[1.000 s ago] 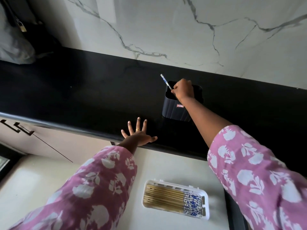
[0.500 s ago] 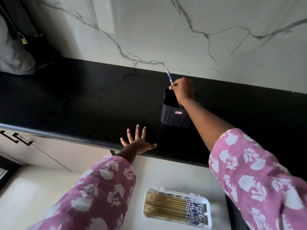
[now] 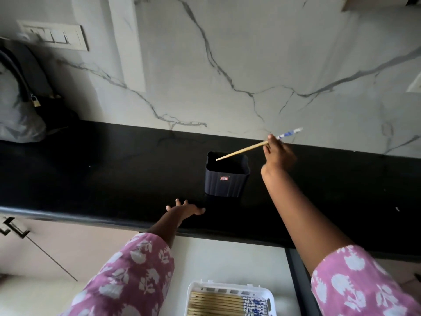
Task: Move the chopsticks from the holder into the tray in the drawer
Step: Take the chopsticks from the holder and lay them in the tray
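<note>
A dark ribbed holder (image 3: 226, 181) stands on the black counter (image 3: 102, 174); its inside looks dark. My right hand (image 3: 276, 153) pinches one wooden chopstick (image 3: 241, 151) with a blue-and-white end, held slanted above and right of the holder, its thin tip over the opening. My left hand (image 3: 184, 209) rests flat with spread fingers on the counter's front edge, left of the holder. Below, in the open drawer (image 3: 205, 258), a white tray (image 3: 196, 290) holds several chopsticks lying side by side.
A grey and black bag (image 3: 20, 106) sits on the counter at the far left, under a switch plate (image 3: 54, 37). A marble wall (image 3: 250, 65) rises behind the counter. Cabinet handles (image 3: 13, 229) show at the lower left.
My right hand has lifted the chopstick out of the holder and moved it up and to the right. The view has tilted upward. My left hand stays on the counter edge.
</note>
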